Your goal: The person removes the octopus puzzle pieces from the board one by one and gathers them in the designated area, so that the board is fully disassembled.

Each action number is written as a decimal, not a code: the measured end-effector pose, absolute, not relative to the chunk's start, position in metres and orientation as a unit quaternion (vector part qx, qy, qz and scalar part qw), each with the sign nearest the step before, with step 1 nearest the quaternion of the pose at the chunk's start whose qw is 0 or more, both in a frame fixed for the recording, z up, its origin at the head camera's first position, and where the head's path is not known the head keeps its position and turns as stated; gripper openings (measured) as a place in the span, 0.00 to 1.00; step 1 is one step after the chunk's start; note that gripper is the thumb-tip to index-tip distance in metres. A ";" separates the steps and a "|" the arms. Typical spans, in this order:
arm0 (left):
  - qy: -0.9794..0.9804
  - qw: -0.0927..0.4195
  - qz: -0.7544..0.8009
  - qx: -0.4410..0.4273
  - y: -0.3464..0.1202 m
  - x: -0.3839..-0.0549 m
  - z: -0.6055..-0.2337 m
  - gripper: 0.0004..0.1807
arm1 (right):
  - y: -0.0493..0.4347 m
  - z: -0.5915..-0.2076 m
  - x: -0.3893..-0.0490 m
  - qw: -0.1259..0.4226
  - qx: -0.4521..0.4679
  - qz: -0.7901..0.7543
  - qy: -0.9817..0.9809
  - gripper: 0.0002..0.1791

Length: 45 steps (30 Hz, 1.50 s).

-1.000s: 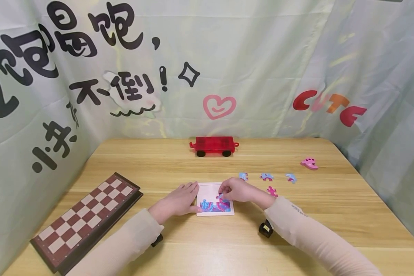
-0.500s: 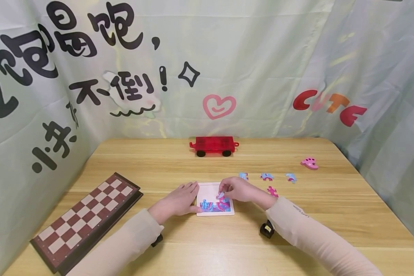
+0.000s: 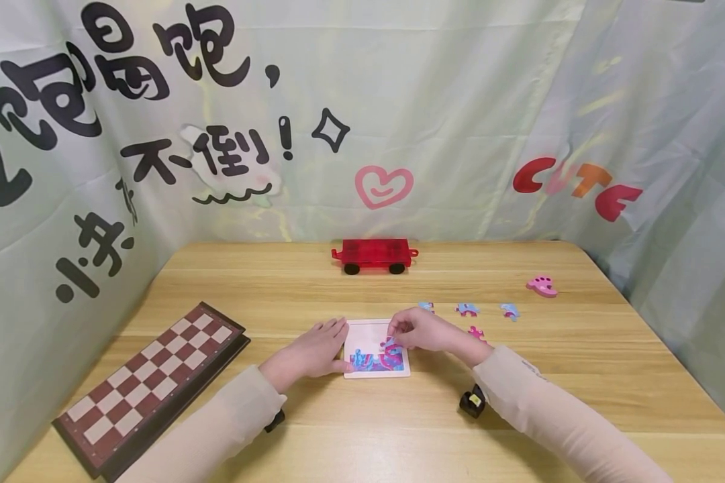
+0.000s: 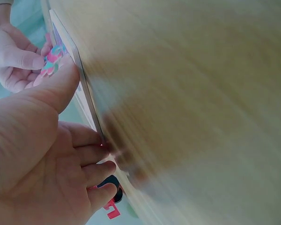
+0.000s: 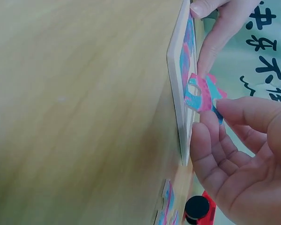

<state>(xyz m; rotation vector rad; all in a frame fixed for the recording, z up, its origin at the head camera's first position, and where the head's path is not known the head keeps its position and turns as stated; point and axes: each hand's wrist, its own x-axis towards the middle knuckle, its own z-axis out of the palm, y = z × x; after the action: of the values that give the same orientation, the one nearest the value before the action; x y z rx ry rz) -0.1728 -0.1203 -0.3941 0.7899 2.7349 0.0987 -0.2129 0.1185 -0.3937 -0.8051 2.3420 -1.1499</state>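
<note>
At far left, a chessboard (image 3: 151, 386) lies at a slant on the worktop (image 3: 362, 436). To its right, the left hand (image 3: 314, 349) stays in place, fingers extended and thumb apart, touching the left edge of the puzzle tray (image 3: 365, 331). In the tray, laid pieces (image 3: 374, 362) fill the near part; the far part shows bare. A red wagon (image 3: 376, 253) stands behind. Over the tray's right half, the right hand (image 3: 423, 329) pinches a puzzle piece (image 5: 205, 93) between thumb and fingers. Compared with a second earlier, this hand has shifted slightly rightward and more of the piece's printed face shows; the piece is judged to be still undergoing alignment, not yet seated. The right wrist view shows it tilted; contact with the laid pieces cannot be told. The right forearm reaches in from the lower right. Beyond the hand, three blue loose pieces (image 3: 467, 309) lie in a row, the leftmost partly hidden, with a pink loose piece (image 3: 476, 333) nearer. At far right lies a pink toy (image 3: 542, 286).
</note>
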 end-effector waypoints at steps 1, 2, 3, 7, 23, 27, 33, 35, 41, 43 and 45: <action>0.950 0.146 0.034 0.274 -0.120 -0.173 -0.394 0.43 | 0.120 -0.394 -0.213 0.206 -0.284 -0.416 0.839 0.02; 0.950 0.145 0.034 0.275 -0.120 -0.173 -0.394 0.43 | 0.121 -0.393 -0.213 0.208 -0.277 -0.418 0.840 0.02; 0.950 0.145 0.034 0.275 -0.120 -0.173 -0.394 0.43 | 0.122 -0.393 -0.213 0.208 -0.272 -0.420 0.841 0.02; 0.949 0.145 0.035 0.277 -0.120 -0.172 -0.394 0.43 | 0.132 -0.389 -0.214 0.202 -0.252 -0.425 0.846 0.02; 0.948 0.140 0.040 0.281 -0.123 -0.173 -0.396 0.44 | 0.236 -0.375 -0.216 0.176 -0.194 -0.447 0.855 0.12; 0.948 0.139 0.038 0.284 -0.122 -0.173 -0.396 0.44 | 0.265 -0.375 -0.216 0.173 -0.173 -0.434 0.867 0.12; 0.948 0.141 0.037 0.282 -0.121 -0.172 -0.394 0.43 | 0.299 -0.380 -0.217 0.195 -0.137 -0.408 0.881 0.12; 0.948 0.141 0.037 0.281 -0.121 -0.172 -0.395 0.43 | 0.307 -0.382 -0.219 0.203 -0.130 -0.400 0.884 0.11; 0.950 0.144 0.039 0.276 -0.121 -0.173 -0.395 0.43 | 0.319 -0.385 -0.221 0.200 -0.124 -0.375 0.897 0.09; 0.950 0.145 0.038 0.274 -0.121 -0.172 -0.394 0.43 | 0.320 -0.385 -0.221 0.198 -0.120 -0.371 0.899 0.09; 0.950 0.147 0.036 0.273 -0.121 -0.173 -0.395 0.44 | 0.320 -0.385 -0.221 0.197 -0.117 -0.366 0.902 0.10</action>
<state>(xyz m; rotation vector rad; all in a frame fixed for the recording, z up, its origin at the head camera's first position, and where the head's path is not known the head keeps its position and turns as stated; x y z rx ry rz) -0.1726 -0.1207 -0.3946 0.7866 2.7347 0.1043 -0.2206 0.3203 -0.3845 -0.3266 2.5253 -1.0255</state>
